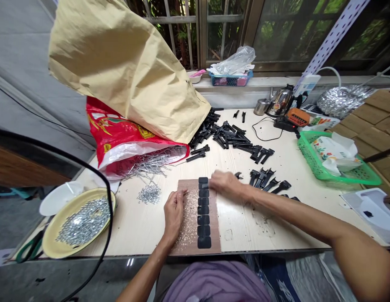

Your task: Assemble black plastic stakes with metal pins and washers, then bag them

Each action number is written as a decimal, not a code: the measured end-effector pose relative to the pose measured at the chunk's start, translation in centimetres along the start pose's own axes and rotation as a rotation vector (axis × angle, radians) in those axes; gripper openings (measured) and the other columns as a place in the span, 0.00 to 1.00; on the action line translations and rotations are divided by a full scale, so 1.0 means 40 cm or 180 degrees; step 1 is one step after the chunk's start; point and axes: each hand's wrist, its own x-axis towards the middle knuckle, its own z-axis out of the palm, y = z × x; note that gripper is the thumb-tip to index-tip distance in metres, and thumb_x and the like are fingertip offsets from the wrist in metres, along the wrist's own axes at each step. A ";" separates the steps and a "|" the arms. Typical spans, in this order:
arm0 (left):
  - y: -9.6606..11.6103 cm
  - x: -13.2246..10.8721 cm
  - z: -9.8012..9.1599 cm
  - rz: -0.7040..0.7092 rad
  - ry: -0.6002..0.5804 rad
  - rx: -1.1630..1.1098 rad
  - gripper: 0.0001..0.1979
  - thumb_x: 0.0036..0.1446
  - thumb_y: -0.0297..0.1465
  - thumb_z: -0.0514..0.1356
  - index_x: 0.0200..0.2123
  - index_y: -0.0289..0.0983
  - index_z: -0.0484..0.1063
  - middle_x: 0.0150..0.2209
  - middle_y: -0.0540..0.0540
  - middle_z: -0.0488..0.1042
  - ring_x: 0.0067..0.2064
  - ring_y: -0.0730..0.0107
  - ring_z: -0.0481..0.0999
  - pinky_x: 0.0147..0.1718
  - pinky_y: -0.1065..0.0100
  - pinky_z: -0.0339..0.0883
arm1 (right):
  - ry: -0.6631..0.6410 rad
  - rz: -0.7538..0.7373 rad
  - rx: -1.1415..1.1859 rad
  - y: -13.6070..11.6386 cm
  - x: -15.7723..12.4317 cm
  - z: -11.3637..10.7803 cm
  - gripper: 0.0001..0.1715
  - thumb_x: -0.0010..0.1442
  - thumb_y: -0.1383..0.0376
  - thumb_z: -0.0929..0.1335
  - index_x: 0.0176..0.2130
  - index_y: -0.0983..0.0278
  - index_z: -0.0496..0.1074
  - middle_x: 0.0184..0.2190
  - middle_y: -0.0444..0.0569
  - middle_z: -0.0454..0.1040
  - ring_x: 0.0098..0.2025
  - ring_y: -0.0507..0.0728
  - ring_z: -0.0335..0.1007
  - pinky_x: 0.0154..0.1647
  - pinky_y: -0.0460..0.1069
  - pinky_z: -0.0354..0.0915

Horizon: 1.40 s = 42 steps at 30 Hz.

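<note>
A brown board lies at the table's front edge, its left part strewn with small pale specks. Along it runs a column of several black rounded-square plastic pieces. My left hand rests at the board's left edge, fingers curled together; whatever they may hold is too small to make out. At the far end of the column, my right hand is slightly blurred, its fingers bent down beside the top pieces. What lies under those fingertips is hidden. Just right of it are several black forked plastic parts.
A pile of black plastic parts spills from a large paper sack. Metal rods stick out of a red bag. Small metal pieces lie left of the board, near a yellow bowl. A green basket stands right.
</note>
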 end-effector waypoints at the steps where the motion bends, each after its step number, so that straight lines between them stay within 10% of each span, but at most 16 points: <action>1: 0.001 0.000 0.000 -0.0004 0.0013 0.0005 0.19 0.62 0.41 0.48 0.42 0.37 0.74 0.39 0.45 0.74 0.39 0.65 0.73 0.40 0.65 0.64 | 0.0103 0.0267 0.0042 0.006 0.002 0.002 0.19 0.68 0.70 0.53 0.34 0.68 0.68 0.28 0.47 0.67 0.30 0.50 0.59 0.24 0.44 0.56; 6: -0.005 0.002 0.005 -0.0004 0.0081 0.0015 0.20 0.62 0.42 0.48 0.41 0.37 0.75 0.37 0.45 0.74 0.38 0.65 0.73 0.39 0.66 0.64 | 0.0044 -0.0520 0.0278 0.016 -0.003 0.018 0.17 0.67 0.70 0.54 0.36 0.67 0.68 0.29 0.46 0.67 0.31 0.50 0.59 0.24 0.44 0.56; 18: -0.009 0.000 0.011 0.0046 0.0080 0.0061 0.19 0.61 0.41 0.49 0.39 0.37 0.75 0.38 0.45 0.75 0.41 0.64 0.73 0.41 0.65 0.64 | 0.0358 0.0419 0.0484 -0.009 -0.007 0.042 0.16 0.67 0.65 0.57 0.33 0.67 0.69 0.30 0.47 0.68 0.32 0.50 0.61 0.27 0.44 0.56; 25: -0.007 -0.002 -0.002 0.0031 0.0086 -0.0021 0.18 0.61 0.40 0.50 0.38 0.38 0.76 0.39 0.44 0.75 0.41 0.64 0.74 0.41 0.65 0.64 | -0.0549 0.0681 -0.0101 0.025 -0.139 -0.122 0.20 0.63 0.56 0.63 0.25 0.64 0.71 0.24 0.46 0.70 0.28 0.52 0.62 0.30 0.48 0.54; 29: 0.002 -0.005 0.000 0.0079 0.0054 0.0033 0.17 0.62 0.39 0.50 0.37 0.37 0.76 0.36 0.45 0.74 0.38 0.64 0.73 0.38 0.66 0.65 | -0.0319 0.0900 -0.0348 0.087 -0.047 -0.169 0.17 0.63 0.56 0.63 0.31 0.61 0.74 0.30 0.47 0.73 0.31 0.54 0.64 0.34 0.50 0.53; 36: -0.025 -0.019 -0.081 0.0490 0.0355 0.0394 0.13 0.61 0.35 0.52 0.41 0.39 0.74 0.38 0.44 0.73 0.40 0.65 0.73 0.38 0.66 0.66 | 0.0125 0.0561 -0.0442 0.141 0.329 0.060 0.12 0.64 0.64 0.62 0.38 0.64 0.74 0.34 0.51 0.73 0.39 0.56 0.61 0.37 0.49 0.53; 42: -0.102 0.004 -0.221 0.0566 0.0803 0.1345 0.12 0.62 0.32 0.50 0.44 0.39 0.72 0.38 0.43 0.72 0.41 0.63 0.71 0.42 0.62 0.65 | 0.0159 0.0556 -0.0549 0.172 0.352 0.158 0.14 0.66 0.63 0.60 0.41 0.62 0.73 0.37 0.52 0.71 0.41 0.58 0.59 0.38 0.50 0.53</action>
